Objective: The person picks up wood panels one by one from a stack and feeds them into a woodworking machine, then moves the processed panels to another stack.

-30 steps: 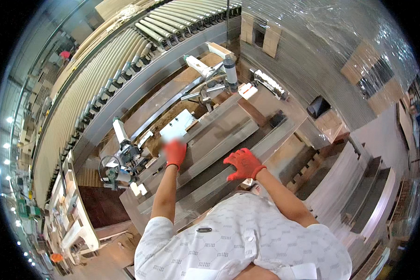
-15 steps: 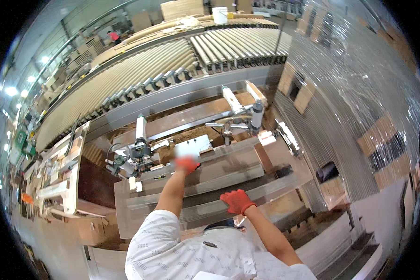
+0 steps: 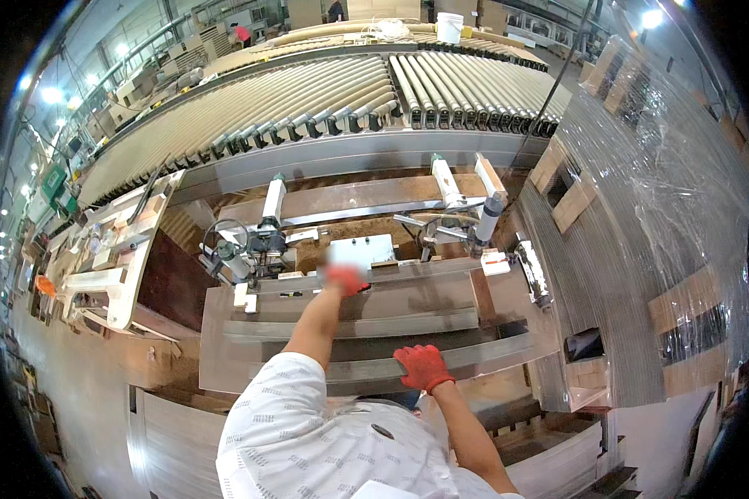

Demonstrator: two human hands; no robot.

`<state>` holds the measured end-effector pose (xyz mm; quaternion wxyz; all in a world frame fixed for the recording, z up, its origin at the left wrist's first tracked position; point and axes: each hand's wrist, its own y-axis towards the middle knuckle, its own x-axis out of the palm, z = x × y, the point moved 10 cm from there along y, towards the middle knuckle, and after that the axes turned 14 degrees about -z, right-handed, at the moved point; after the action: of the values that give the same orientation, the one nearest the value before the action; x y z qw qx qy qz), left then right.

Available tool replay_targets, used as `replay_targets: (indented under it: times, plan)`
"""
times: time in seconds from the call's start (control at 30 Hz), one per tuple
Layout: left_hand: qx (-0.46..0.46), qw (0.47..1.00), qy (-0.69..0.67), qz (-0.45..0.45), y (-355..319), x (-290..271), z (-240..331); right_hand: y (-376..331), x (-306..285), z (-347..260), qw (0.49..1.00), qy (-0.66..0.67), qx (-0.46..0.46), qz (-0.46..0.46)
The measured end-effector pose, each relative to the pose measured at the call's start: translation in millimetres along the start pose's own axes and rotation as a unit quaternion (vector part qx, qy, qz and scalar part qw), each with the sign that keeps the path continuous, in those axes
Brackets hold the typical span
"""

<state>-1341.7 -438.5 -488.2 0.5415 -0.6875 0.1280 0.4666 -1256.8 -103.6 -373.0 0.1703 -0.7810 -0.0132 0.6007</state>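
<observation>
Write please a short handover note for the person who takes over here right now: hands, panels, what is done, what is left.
Left hand: red glove, stretched forward to the far edge of the long grey panels, beside the white box on the machine.
Right hand: red glove, resting flat on the nearest panel's edge.
Done: panels lie stacked on the machine table.
Left: cannot tell; neither hand visibly grips anything.

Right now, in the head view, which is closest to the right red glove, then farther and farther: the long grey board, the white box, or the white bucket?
From the right hand:
1. Long grey board, right under the glove.
2. White box, farther up, by the left hand.
3. White bucket, far off beyond the rollers.
</observation>
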Motion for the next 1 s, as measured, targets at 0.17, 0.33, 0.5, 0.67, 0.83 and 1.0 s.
replay_targets:
  times: [0.17,0.33,0.5,0.67,0.83,1.0]
  plan:
    - [0.007,0.999,-0.027,-0.015,-1,1,0,2,-1,-1,0.999,-0.002,0.015,-0.034]
    - [-0.008,1.000,-0.021,-0.018,-3,-4,-4,6,-5,-3,0.999,-0.008,0.024,-0.048]
    - [0.031,0.999,-0.021,0.033,-17,-21,12,10,-5,3,0.998,-0.007,0.037,-0.045]
    - [0.127,0.958,0.046,0.252,-38,-20,13,18,-3,1,1.000,-0.019,0.006,-0.023]
    - [0.142,0.971,-0.016,0.192,-30,-18,10,22,-7,-3,0.998,0.003,0.022,-0.065]
    - [0.124,0.981,-0.018,0.145,-23,-21,7,25,0,3,0.999,0.001,0.030,-0.033]
